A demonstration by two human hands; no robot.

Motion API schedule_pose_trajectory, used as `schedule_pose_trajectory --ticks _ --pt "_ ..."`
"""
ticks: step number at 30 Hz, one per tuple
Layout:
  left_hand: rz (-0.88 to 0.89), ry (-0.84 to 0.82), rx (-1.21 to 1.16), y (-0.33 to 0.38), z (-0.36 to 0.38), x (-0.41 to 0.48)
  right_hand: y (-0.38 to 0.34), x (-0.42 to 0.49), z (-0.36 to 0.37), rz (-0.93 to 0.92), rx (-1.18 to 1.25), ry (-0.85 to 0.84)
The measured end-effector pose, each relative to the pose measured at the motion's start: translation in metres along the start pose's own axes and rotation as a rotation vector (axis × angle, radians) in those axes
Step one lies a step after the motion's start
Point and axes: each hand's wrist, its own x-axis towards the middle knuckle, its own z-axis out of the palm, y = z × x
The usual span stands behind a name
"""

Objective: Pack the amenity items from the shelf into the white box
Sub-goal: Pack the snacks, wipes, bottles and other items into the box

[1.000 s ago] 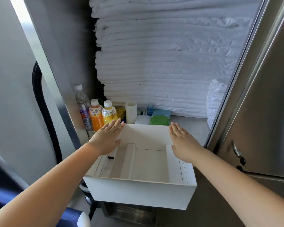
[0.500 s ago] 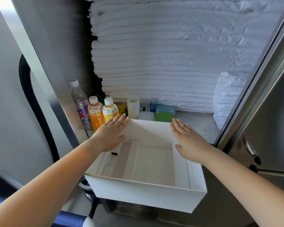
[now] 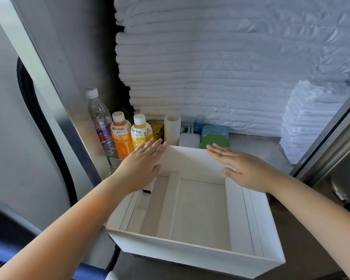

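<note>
- Both hands lie flat, fingers spread, holding nothing; left hand (image 3: 142,164) at the white box's (image 3: 192,257) far left corner, right hand (image 3: 245,168) at its far right
- box sits open before the shelf (image 3: 257,146); bottles (image 3: 121,136), a roll (image 3: 171,128) and a green lid (image 3: 215,140) stand just behind it

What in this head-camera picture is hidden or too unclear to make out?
- Yellow packet: mostly hidden behind the yellow Mogu Mogu bottle; its contents are unreadable.
- Small blue bottle: too small and blurred to identify.
- White box left wall: partly covered by the left hand.
- Green lid: its container is hidden behind the box's far wall.
</note>
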Motion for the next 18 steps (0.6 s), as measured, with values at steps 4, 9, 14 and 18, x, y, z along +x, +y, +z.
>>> schedule_pose_trajectory --ticks 4,9,14,18 --pt "-0.012 0.058 -0.031 0.003 0.0 -0.005 0.005 0.009 -0.005 -0.031 0.105 0.088" --pt "-0.043 0.033 -0.068 0.003 0.0 -0.006 0.013 0.021 -0.005 -0.135 0.15 0.06" --pt "-0.038 -0.005 -0.117 -0.003 0.0 -0.005 0.022 0.034 -0.011 -0.13 0.259 0.106" --pt "-0.026 -0.035 -0.166 -0.006 -0.002 -0.003 0.023 0.038 -0.014 -0.084 0.326 0.049"
